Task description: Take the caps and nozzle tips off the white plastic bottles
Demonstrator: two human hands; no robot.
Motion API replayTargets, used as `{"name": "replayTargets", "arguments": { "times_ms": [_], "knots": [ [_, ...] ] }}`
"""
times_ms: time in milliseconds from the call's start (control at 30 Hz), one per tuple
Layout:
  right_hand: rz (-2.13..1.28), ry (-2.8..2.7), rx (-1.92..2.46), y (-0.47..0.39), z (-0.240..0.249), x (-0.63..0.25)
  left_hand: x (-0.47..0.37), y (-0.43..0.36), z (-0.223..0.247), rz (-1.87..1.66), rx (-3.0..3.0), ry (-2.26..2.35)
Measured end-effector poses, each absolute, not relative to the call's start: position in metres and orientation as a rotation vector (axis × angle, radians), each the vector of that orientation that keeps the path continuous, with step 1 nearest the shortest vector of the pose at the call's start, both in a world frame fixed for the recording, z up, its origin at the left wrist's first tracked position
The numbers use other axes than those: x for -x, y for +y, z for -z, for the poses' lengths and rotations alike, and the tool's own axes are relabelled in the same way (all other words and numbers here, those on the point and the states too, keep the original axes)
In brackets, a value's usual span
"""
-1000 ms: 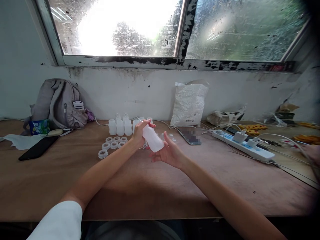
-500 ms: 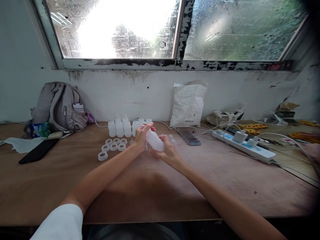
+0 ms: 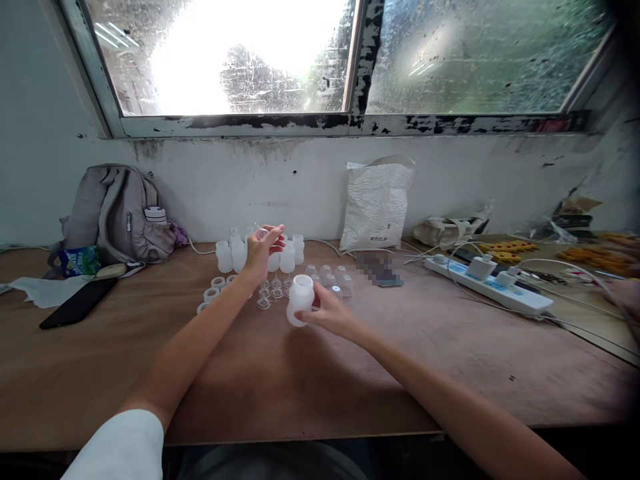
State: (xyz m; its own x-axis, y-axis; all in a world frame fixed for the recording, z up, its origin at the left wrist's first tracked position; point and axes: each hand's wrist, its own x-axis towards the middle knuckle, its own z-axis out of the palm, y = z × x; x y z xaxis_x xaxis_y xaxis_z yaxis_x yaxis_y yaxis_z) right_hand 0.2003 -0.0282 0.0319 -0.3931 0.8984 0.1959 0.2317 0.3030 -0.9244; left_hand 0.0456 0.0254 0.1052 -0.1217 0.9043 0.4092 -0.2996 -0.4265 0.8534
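Note:
My right hand (image 3: 327,310) is wrapped round a frosted white bottle (image 3: 301,300), which is upright with its open mouth up, just above or on the table. My left hand (image 3: 265,250) is raised before the row of frosted bottles (image 3: 224,257), its fingers pinching a small clear piece (image 3: 261,232) whose shape is hard to make out. Clear nipples (image 3: 263,302) stand in a group left of the held bottle. White rings (image 3: 211,294) lie partly behind my left forearm. Clear domed caps (image 3: 343,280) stand behind my right hand.
A grey backpack (image 3: 117,213) and a black phone (image 3: 79,303) are at the left. A white padded bag (image 3: 379,203) leans on the wall. A white power strip (image 3: 493,287) with cables lies at the right, near another person's hand (image 3: 627,293).
Both hands have moved apart. The bottle, tilted between them before, is now upright and lower in my right hand. My left hand has risen to the left with a clear piece.

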Motion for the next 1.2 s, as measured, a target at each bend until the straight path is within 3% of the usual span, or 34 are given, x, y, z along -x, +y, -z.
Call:
{"name": "replayTargets", "arguments": {
  "times_ms": [100, 233, 367, 533, 700, 967, 1067, 1200],
  "knots": [
    [-0.869, -1.986, 1.071, -0.029, -0.019, -0.196, -0.034, 0.025, -0.116, -1.639, -1.393, 0.8],
    [-0.812, -2.066, 1.069, -0.032, -0.015, -0.193, -0.026, 0.018, -0.113, -1.525, -1.584, 0.855],
    [-0.801, -2.058, 0.966, -0.038, -0.024, -0.191, -0.014, 0.0, -0.082, -1.357, -1.662, 0.982],
    [-0.47, -2.038, 0.895, -0.037, -0.041, -0.193, 0.012, -0.032, -0.033, -0.968, -1.572, 1.091],
    [-0.42, -2.057, 0.891, -0.018, -0.069, -0.197, 0.029, -0.044, -0.018, -0.793, -1.533, 1.035],
    [-0.042, -1.784, 1.065, 0.095, -0.152, -0.163, 0.044, -0.024, -0.007, -0.748, -1.221, 0.849],
    [0.14, -1.891, 1.369, 0.147, -0.158, -0.138, 0.046, -0.022, 0.0, -0.776, -1.253, 0.849],
    [0.137, -2.03, 1.454, 0.186, -0.138, -0.114, 0.045, -0.027, 0.002, -0.835, -1.332, 0.833]
  ]
}}
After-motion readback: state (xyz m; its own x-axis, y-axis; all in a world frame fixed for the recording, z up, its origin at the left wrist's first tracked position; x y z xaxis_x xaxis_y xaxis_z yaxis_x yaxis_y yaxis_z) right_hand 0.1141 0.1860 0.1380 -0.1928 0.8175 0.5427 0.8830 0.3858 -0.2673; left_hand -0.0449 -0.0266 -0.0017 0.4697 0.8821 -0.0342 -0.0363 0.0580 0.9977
